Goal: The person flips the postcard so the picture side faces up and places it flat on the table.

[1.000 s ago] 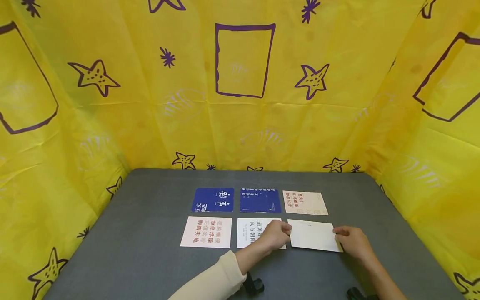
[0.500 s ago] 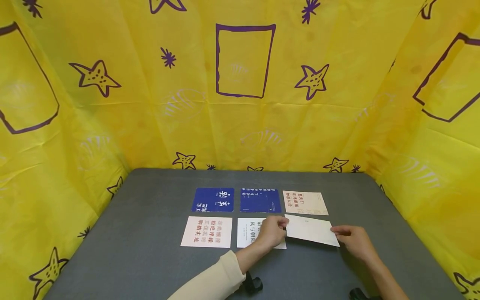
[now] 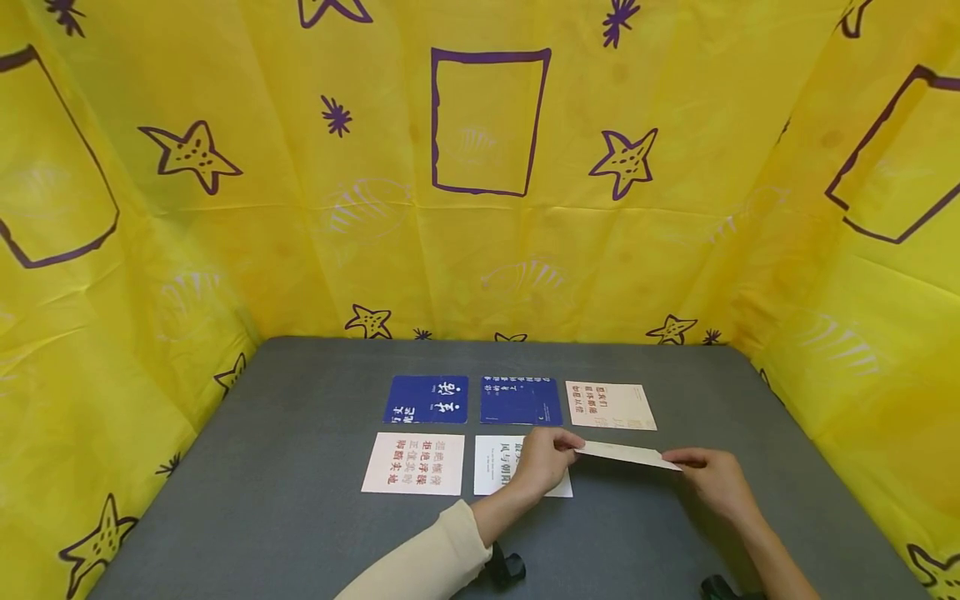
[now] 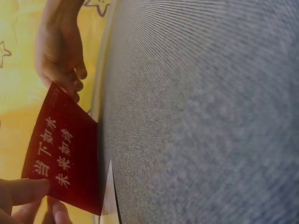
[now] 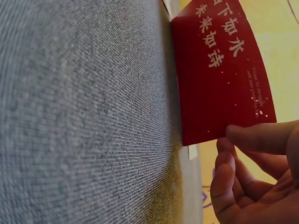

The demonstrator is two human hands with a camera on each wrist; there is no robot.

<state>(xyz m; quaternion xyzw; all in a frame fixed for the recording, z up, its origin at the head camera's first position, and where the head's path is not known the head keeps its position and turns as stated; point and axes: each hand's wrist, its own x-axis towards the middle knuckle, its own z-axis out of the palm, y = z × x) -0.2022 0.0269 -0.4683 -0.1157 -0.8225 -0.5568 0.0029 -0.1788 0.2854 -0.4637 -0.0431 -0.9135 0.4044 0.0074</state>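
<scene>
Both hands pinch one card (image 3: 627, 452) by its two short ends, tilted so the head view sees it as a thin pale strip. In the wrist views the card's near face is a red card face (image 4: 65, 154) with white Chinese characters. My left hand (image 3: 546, 460) grips its left end, and the left forearm partly covers a white card (image 3: 491, 467) with dark characters. At the right end, the thumb and fingers of my right hand (image 3: 712, 482) hold the corner. The right wrist view shows the red face (image 5: 219, 79) close beside the grey table surface.
On the grey table (image 3: 300, 500), a back row has two blue cards (image 3: 426, 400) and a cream card (image 3: 611, 406) with red characters. A pinkish card (image 3: 414, 464) lies at the front left. Yellow patterned cloth (image 3: 480, 250) walls the back and sides.
The card has been lifted off the table and tipped up, its white upper face narrowing from a full rectangle to a thin strip. Both hands keep their grip and have shifted only slightly.
</scene>
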